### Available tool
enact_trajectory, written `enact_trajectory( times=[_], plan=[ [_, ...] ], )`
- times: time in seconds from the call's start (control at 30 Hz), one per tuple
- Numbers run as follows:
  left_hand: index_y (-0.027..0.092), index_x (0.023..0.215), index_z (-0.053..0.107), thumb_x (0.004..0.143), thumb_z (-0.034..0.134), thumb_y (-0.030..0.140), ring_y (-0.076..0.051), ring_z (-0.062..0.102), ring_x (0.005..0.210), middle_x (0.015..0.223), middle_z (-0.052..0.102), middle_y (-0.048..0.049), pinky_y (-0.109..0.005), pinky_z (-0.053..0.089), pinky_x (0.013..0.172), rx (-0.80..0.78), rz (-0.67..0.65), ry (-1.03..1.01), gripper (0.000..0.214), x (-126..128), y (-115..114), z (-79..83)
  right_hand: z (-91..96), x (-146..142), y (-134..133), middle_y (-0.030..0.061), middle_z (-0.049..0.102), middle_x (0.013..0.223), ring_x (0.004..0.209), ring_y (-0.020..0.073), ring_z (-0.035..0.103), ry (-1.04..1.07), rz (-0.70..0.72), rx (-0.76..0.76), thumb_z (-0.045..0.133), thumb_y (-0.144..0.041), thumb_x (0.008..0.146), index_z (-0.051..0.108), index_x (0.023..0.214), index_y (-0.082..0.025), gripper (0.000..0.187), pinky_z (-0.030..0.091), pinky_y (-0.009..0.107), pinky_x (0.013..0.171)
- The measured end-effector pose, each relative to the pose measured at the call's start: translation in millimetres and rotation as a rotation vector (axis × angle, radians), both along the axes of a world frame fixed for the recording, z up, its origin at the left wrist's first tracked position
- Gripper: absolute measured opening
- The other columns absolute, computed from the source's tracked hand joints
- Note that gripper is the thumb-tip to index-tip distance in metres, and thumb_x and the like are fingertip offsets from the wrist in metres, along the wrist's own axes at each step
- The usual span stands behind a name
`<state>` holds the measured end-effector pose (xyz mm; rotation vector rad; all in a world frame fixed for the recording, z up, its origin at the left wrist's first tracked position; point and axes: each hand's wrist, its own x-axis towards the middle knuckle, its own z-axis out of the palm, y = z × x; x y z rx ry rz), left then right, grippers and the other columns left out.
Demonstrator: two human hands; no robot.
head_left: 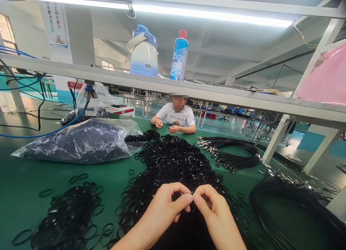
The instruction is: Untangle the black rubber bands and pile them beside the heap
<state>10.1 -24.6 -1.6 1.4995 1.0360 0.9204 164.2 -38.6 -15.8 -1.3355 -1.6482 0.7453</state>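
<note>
My left hand (173,203) and my right hand (212,208) meet at the fingertips above a large heap of thin black rings (175,160). Both are closed in a pinch. A small black ring (193,208) shows just below the touching fingertips, held between the two hands. Part of it is hidden by the fingers. To the left of my left hand lies a smaller pile of black rings (67,214), with several loose ones around it on the green tabletop (113,185).
A clear plastic bag (81,140) of black rings lies at left. Coiled black cables (232,152) with metal ends lie at right, more cables (286,210) nearer. A person (177,116) sits opposite, hands over the table. An overhead shelf (216,93) carries a jug (144,52) and spray can (180,57).
</note>
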Motion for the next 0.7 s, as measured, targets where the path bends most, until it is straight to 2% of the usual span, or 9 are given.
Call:
enact_trajectory(
  times=[0.07,0.2,0.27,0.33,0.43,0.57,0.63,0.7],
  plan=[
    [0.016,0.075,0.058,0.081,0.054,0.036,-0.004,0.038,0.044,0.063,0.059,0.0024,-0.016,0.024,0.041,-0.020,0.016,-0.012,0.021,0.2,-0.1,0.7,-2.0,2.2,1.7,-0.0022,0.051,0.073,0.067,0.0162,0.046,-0.011,-0.016,0.008,0.042,-0.039,0.088,0.053,0.072,-0.022,0.025,0.037,0.026,0.062],
    [0.016,0.071,0.054,0.080,0.055,0.035,-0.002,0.032,0.041,0.061,0.055,0.0047,-0.015,0.019,0.039,-0.088,0.091,-0.019,0.021,0.0,1.3,7.2,-7.9,15.8,10.2,-0.0015,0.053,0.076,0.071,0.0180,0.048,-0.082,-0.229,0.079,0.040,-0.040,0.089,0.052,0.075,-0.022,0.026,0.037,0.029,0.067],
    [0.016,0.071,0.053,0.081,0.055,0.036,-0.002,0.032,0.041,0.062,0.055,0.0043,-0.015,0.018,0.039,-0.100,0.118,-0.022,0.022,-0.3,2.6,8.3,-10.1,20.3,13.0,-0.0011,0.056,0.081,0.075,0.0188,0.051,-0.153,-0.264,0.110,0.046,-0.035,0.086,0.054,0.077,-0.023,0.017,0.038,0.030,0.069],
    [0.016,0.073,0.053,0.081,0.053,0.038,-0.002,0.033,0.041,0.062,0.056,0.0036,-0.015,0.017,0.039,-0.106,0.118,-0.026,0.024,-0.9,4.1,6.3,-10.3,19.7,12.4,-0.0005,0.058,0.089,0.083,0.0196,0.053,-0.214,-0.223,0.158,0.051,-0.026,0.083,0.057,0.083,-0.024,0.006,0.039,0.031,0.072],
    [0.017,0.076,0.054,0.082,0.052,0.042,-0.002,0.034,0.042,0.064,0.056,0.0031,-0.014,0.017,0.039,-0.106,0.078,-0.046,0.026,-1.9,5.9,1.1,-6.0,10.6,6.1,-0.0001,0.059,0.097,0.092,0.0194,0.053,-0.226,-0.122,0.257,0.049,-0.022,0.085,0.058,0.092,-0.026,0.012,0.040,0.030,0.078],
    [0.017,0.075,0.053,0.080,0.055,0.045,-0.002,0.034,0.042,0.062,0.052,0.0046,-0.014,0.015,0.039,-0.115,0.073,-0.080,0.029,-1.1,4.9,1.2,-0.1,-2.4,-2.0,-0.0007,0.059,0.093,0.090,0.0190,0.054,-0.265,0.076,0.318,0.057,-0.021,0.082,0.060,0.086,-0.027,0.008,0.042,0.028,0.077],
    [0.017,0.074,0.052,0.080,0.053,0.047,-0.002,0.033,0.042,0.061,0.051,0.0047,-0.015,0.012,0.038,-0.134,0.089,-0.087,0.031,-0.7,3.5,4.2,-0.6,-3.2,-1.4,-0.0006,0.060,0.088,0.085,0.0185,0.055,-0.251,0.073,0.341,0.054,-0.019,0.083,0.059,0.078,-0.024,0.009,0.042,0.027,0.075],
    [0.017,0.077,0.052,0.081,0.050,0.051,-0.003,0.032,0.041,0.062,0.053,0.0036,-0.015,0.010,0.038,-0.145,0.099,-0.086,0.034,-1.5,2.9,6.6,-2.9,1.5,2.7,-0.0011,0.060,0.077,0.073,0.0170,0.056,-0.177,-0.013,0.270,0.051,-0.023,0.085,0.058,0.072,-0.023,0.015,0.042,0.025,0.067]
  ],
)
